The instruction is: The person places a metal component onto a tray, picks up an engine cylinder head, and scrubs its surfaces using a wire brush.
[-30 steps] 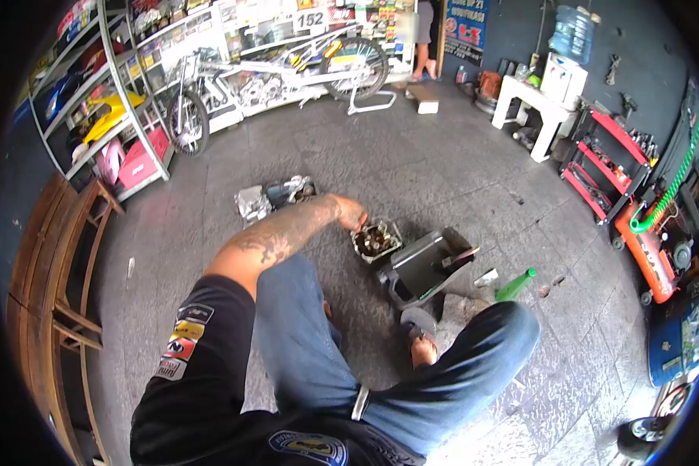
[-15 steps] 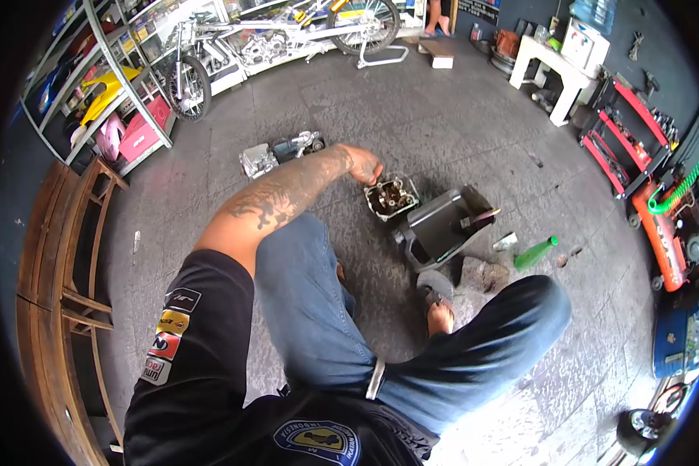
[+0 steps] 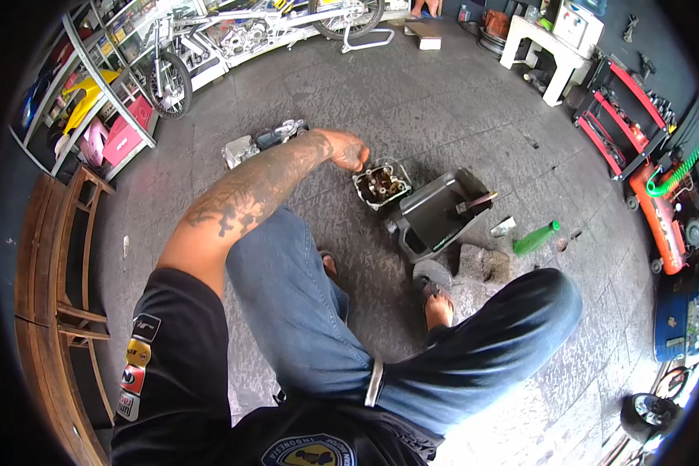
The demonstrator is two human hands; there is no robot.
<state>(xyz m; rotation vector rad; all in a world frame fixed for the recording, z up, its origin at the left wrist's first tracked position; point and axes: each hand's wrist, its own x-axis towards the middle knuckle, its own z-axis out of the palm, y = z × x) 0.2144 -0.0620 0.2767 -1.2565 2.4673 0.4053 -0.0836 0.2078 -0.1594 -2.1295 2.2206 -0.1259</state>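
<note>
My left hand reaches out over the floor with its fingers curled closed. Its fingertips are at the far left corner of an engine cylinder head, a squarish metal casting with a brown, oily inside. Whether they grip that corner or something small is hidden. Right beside the casting is a dark plastic basin, with a brush-like tool leaning on its far right rim. Behind my forearm lie more metal engine parts, partly covered. My right hand is out of view.
A stone block, a small pale packet and a green bottle are right of the basin. A wooden bench stands left. Farther off are a motorcycle frame, a red tool cart and an orange compressor tank.
The whole view has shifted, so the floor things appear slightly higher and farther left. My left hand has drawn back a little from the cylinder head's corner, its fingers still curled.
</note>
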